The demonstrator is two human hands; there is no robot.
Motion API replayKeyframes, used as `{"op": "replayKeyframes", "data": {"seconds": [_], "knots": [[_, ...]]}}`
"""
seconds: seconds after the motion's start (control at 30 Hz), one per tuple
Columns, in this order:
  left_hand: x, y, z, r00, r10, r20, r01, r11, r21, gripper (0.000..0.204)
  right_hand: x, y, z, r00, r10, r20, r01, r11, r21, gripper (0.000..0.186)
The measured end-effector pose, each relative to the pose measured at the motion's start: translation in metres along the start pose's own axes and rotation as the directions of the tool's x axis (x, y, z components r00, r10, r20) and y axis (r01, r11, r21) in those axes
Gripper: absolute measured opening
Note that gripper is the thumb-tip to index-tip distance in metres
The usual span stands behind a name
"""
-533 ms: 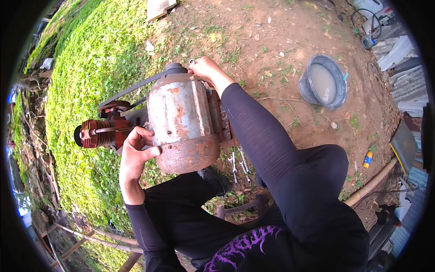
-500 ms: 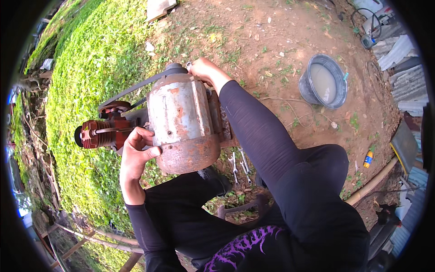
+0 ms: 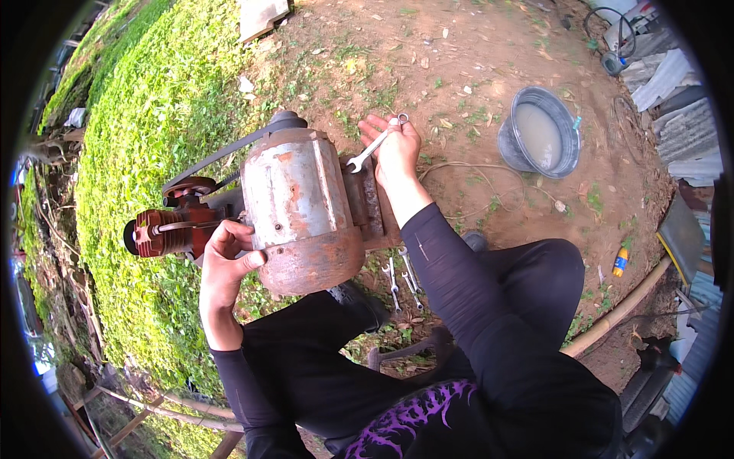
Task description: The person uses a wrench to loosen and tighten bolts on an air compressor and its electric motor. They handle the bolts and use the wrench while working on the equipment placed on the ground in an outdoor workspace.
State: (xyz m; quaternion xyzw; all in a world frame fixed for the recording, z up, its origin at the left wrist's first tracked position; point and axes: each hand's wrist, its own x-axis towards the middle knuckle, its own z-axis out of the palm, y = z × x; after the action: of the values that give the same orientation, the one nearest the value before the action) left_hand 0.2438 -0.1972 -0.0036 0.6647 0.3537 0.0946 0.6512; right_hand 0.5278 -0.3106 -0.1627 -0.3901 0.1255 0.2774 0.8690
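Observation:
A rusty grey electric motor lies on the ground, joined by a black belt to a red compressor head. My left hand is clasped around the motor's near left edge. To the right of the motor, my right hand holds a silver combination wrench, its open end pointing down toward the motor's rusty mount.
Several loose wrenches lie on the dirt below the motor. A grey metal bucket of cloudy water stands to the right. Grass covers the left side. Scrap sheets and cables are piled at the far right, with a small yellow bottle.
My right hand has pulled back from the far end of the motor to its right side, and the wrench now shows plainly in it. The left hand has stayed put.

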Motion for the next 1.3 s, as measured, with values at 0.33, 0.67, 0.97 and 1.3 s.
{"op": "replayKeyframes", "data": {"seconds": [0.33, 0.67, 0.97, 1.3], "knots": [[-0.001, -0.003, -0.004, 1.000, 0.016, -0.021, -0.015, 0.999, 0.037, 0.055, -0.004, 0.010, 0.024, 0.992, -0.116, 0.045, 0.122, 0.979, -0.163, 0.021], [0.004, -0.007, -0.004, 1.000, 0.002, 0.016, -0.002, 1.000, -0.005, 0.055, 0.068, 0.024, 0.076, 0.908, 0.343, 0.242, -0.301, 0.934, -0.193, 0.022], [0.001, -0.005, -0.004, 1.000, 0.018, 0.010, -0.018, 1.000, -0.013, 0.053, 0.013, -0.004, 0.004, 0.994, 0.054, -0.096, -0.044, 0.994, 0.104, 0.017], [0.002, -0.002, -0.005, 1.000, 0.007, 0.017, -0.007, 1.000, 0.017, 0.051, 0.001, 0.009, 0.032, 0.999, -0.050, 0.013, 0.050, 0.997, -0.055, 0.019]]}}
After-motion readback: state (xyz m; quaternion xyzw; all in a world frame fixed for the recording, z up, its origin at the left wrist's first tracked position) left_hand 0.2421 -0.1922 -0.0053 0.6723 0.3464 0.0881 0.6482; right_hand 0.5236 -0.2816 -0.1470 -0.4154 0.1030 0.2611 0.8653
